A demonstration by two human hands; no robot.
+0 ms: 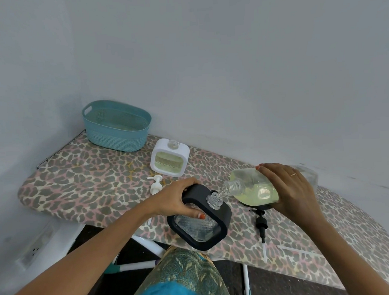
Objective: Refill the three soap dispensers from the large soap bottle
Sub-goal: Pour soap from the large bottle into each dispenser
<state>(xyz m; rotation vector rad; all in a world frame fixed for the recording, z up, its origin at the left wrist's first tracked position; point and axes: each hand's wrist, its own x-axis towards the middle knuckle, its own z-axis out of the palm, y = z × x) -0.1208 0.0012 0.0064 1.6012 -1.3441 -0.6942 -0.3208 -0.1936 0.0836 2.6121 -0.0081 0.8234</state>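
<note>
Left hand [180, 199] is wrapped round the black dispenser [225, 213], tilted, open neck pointing to about 1 o'clock. Right hand [289, 187] grips the large soap bottle [253, 189], which lies nearly flat. Its long axis runs 3 to 9, with the mouth at the 9 end just above the dispenser neck. A thin stream seems to bridge them. The bottle sits at 3 o'clock from my left hand. Next move depends on mouth-over-neck alignment. White dispenser [169, 161] at 11, uncapped, part full.
</note>
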